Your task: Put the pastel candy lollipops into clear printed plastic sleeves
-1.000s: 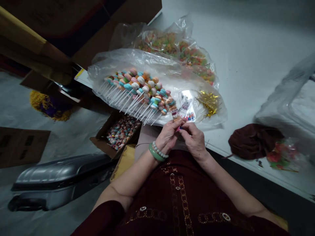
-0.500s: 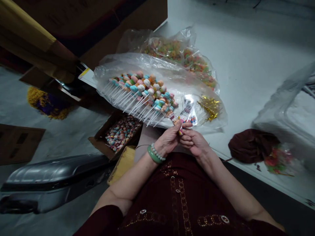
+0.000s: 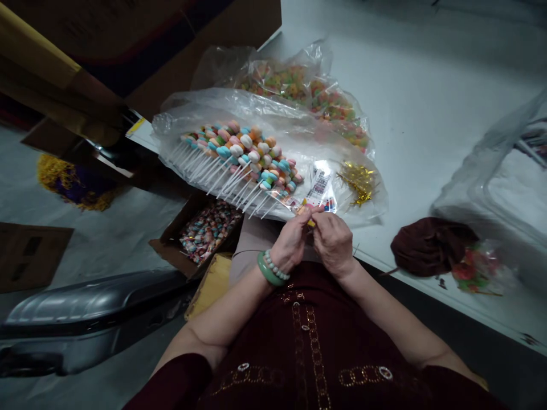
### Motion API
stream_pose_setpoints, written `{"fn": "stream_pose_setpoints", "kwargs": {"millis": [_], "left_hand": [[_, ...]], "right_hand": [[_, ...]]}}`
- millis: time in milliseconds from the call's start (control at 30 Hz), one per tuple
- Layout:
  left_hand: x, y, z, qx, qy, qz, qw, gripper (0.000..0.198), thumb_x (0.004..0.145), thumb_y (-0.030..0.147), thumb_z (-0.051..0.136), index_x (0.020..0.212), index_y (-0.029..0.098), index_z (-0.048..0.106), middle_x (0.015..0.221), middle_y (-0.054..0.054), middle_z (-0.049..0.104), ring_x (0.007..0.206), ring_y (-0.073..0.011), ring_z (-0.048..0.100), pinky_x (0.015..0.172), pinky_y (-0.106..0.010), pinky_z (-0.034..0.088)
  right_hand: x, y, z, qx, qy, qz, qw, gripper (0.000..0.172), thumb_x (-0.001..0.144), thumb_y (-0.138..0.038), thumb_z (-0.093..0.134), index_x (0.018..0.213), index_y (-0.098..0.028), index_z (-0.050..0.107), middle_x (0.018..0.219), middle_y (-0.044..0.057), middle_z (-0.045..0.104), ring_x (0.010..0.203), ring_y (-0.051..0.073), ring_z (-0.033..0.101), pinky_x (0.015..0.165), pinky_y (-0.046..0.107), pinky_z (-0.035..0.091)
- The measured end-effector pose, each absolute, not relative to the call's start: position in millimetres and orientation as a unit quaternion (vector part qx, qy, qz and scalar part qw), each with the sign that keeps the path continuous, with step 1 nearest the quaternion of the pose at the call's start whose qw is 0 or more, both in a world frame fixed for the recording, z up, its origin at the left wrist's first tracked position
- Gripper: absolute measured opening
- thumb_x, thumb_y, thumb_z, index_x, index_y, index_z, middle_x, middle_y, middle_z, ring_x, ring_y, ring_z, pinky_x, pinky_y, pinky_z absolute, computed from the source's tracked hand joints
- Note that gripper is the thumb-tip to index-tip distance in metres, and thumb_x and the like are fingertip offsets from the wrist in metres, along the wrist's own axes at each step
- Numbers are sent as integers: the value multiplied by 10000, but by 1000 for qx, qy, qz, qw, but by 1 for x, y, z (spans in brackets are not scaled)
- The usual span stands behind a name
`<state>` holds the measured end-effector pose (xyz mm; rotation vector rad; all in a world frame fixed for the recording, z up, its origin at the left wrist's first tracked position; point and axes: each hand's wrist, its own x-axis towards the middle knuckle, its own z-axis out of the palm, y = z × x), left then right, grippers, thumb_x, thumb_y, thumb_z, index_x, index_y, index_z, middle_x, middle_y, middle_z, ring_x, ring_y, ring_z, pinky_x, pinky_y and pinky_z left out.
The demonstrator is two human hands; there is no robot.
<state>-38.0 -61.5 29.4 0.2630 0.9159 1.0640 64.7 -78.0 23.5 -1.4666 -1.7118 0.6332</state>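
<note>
Both hands meet at the near edge of the counter (image 3: 427,85). The left hand (image 3: 292,244) and the right hand (image 3: 334,244) each have their fingertips pinched narrowly on the same small wrapped piece (image 3: 310,222). Only a yellow and pink sliver of it shows between the fingers, so what it is cannot be told. A green bangle and a bead bracelet (image 3: 272,266) sit on the left wrist. Just beyond the fingertips, on a clear plastic sheet (image 3: 299,128) spread along the counter's near edge, lies a heap of pastel lollipops (image 3: 248,155), sticks pointing toward the left edge. Beside the heap are printed wrappers (image 3: 319,187), their print too small to read, and a tangle of gold ties (image 3: 359,181). Farther back, a crumpled bag of sweets (image 3: 307,91) is blurred by its plastic. A dark red cloth (image 3: 429,246) lies near the edge to the right. Below the counter, an open cardboard box of sweets (image 3: 205,228) is partly hidden by the edge.
</note>
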Motion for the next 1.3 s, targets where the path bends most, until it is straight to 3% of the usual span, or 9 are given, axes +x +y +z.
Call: {"fn": "stream_pose_setpoints", "kwargs": {"millis": [167,267,367,467,567,667,800,1067,1300], "left_hand": [[-52,-64,42,210,372,416,803,278,710,355,787,894,149,758,1036,-93,700,939,-172,636,795,-250,497],[-59,-63,39,269,352,406,799,241,711,338,799,863,154,760,1111,-108,699,1088,-199,610,909,-262,474],[-60,-61,34,272,379,421,778,268,735,376,775,872,150,738,957,-91,722,940,-177,658,817,-257,501],[-61,-56,29,249,412,411,774,301,771,425,725,776,128,675,780,-62,689,698,-143,658,624,-234,503],[-64,-53,20,209,437,308,819,317,818,407,668,690,125,599,628,-36,619,488,-114,588,435,-208,424],[-68,-53,10,165,464,238,837,291,860,342,618,676,119,584,509,15,516,335,-50,416,327,-170,264],[-73,-59,0,149,532,257,793,225,818,322,673,753,111,632,487,46,493,322,-28,373,313,-155,222],[-71,-67,7,197,570,345,720,302,747,413,710,695,130,619,439,64,453,304,-5,256,337,-173,104],[-61,-63,25,185,539,382,728,260,775,362,636,642,171,518,407,100,295,315,-17,182,361,-197,65]], "right_hand": [[75,-68,25,-450,-322,738,387,155,815,-287,575,696,-209,512,481,-89,348,373,74,243,406,203,288],[74,-73,30,-387,-193,823,369,198,812,-280,591,677,-209,463,464,-121,239,364,53,116,385,176,211],[77,-74,32,-452,-286,760,369,98,823,-303,582,792,-210,582,515,-74,436,388,79,311,419,200,296],[93,-60,26,-584,-528,489,376,137,840,-270,555,869,-217,679,736,16,631,619,143,537,563,255,414],[117,-33,15,-664,-670,153,294,225,835,-141,493,850,-205,709,818,69,633,733,181,551,628,286,401],[137,-10,1,-675,-715,24,182,280,822,-72,456,861,-174,713,820,100,609,721,187,538,615,293,383],[146,1,-11,-663,-725,21,185,250,828,-88,470,787,-162,705,824,109,607,748,197,560,643,304,424],[145,-10,7,-579,-599,241,498,164,824,-301,605,903,-222,726,835,19,682,660,153,606,656,341,523],[94,-47,20,-529,-700,267,399,312,841,-171,500,1046,-242,724,920,38,726,806,187,667,772,343,540]]}}
